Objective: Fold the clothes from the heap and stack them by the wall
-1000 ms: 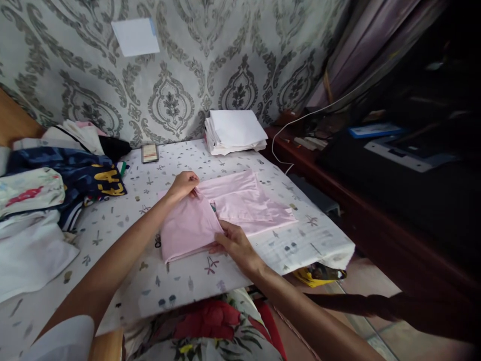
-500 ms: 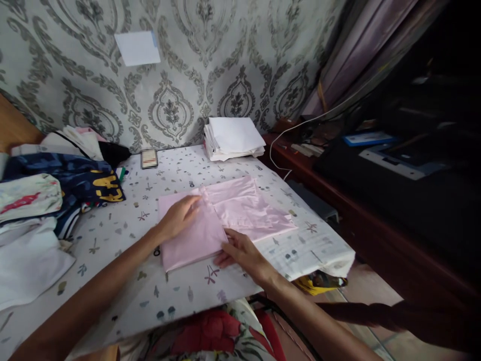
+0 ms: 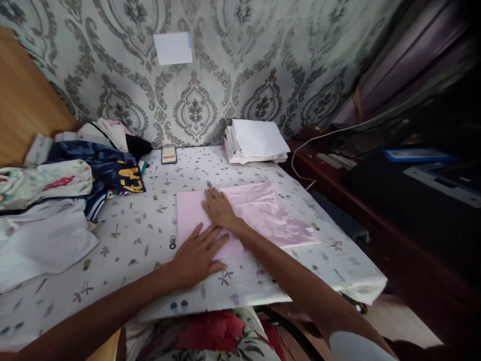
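A pink garment [image 3: 259, 205] lies partly folded on the patterned white sheet. Its left part is a smooth flat panel, while the right part is creased and tapers toward the right. My left hand [image 3: 199, 255] rests with spread fingers on the near side of the smooth panel. Farther up the same panel, my right hand [image 3: 221, 210] lies flat, its wrist close to the left fingertips. Both hands press on the cloth without gripping it, and they cover part of the panel.
Crumpled clothes [image 3: 75, 185] are heaped at the left. A stack of white papers [image 3: 257, 140] sits at the back by the wall, and a small framed card [image 3: 169, 154] is left of it. A dark red desk [image 3: 326, 175] with a white cable [image 3: 300, 150] stands at the right.
My right hand has moved from the near edge up onto the far part of the panel. The left hand has come down to its near side. The camera view has turned left.
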The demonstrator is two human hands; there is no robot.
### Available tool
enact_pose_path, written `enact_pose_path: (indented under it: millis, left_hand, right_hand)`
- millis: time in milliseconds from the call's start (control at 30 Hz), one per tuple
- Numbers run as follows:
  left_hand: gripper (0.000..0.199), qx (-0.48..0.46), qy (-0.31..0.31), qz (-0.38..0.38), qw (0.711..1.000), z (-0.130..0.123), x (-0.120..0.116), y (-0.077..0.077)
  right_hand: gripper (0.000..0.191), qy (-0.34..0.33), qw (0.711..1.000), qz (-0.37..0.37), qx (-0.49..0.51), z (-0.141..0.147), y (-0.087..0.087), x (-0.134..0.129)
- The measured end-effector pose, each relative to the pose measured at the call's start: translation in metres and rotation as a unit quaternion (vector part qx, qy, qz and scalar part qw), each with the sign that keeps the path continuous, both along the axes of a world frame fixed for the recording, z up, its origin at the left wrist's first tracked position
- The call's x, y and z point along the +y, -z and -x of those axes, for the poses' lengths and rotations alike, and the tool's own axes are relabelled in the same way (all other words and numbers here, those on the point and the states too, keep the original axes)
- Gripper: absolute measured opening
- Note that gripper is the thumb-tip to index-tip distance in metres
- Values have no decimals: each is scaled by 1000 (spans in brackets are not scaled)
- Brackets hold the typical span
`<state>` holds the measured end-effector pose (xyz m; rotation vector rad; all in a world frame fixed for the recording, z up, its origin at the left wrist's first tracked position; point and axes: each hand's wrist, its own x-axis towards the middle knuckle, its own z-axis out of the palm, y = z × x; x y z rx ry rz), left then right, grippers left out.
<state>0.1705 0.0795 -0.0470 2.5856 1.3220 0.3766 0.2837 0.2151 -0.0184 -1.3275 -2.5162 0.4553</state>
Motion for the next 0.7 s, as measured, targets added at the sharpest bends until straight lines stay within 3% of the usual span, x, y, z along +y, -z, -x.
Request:
enact_pose_path:
  millis: [100,200,233,300,367,400,467,533,700]
  left_hand:
    - [67,-30,63,42,997,4,-11,-9]
    - [46,-131,103,107,980,22,5,-29]
    - [40,-168,76,113,976,31,18,-36]
    - [33,-207,-63,69,974,52,52,-46]
    - [25,-171,-217,15,961,73,88,-49]
    - [23,-138,-262,12,955,82,104,-49]
    - [20,-93,-282,28,955,95,128,-45]
    - [15,-86,-252,50,963,102,140,-40]
    - [12,-143,-214,69,964,106,146,-33]
  right_hand:
    - [56,35,999,-2,-36,2,14,12]
    - [58,33,998,0,-45,-2,18,15]
    - [58,32,998,4,-46,-2,17,15]
    - [57,30,999,10,-43,-3,16,14]
    - [56,28,999,13,-36,-3,13,14]
    - [56,27,999,14,-31,-3,12,13]
    - [55,27,999,16,-25,-4,10,13]
    - [55,26,999,17,-21,-5,9,13]
    - [55,17,1000,12,-21,-6,11,13]
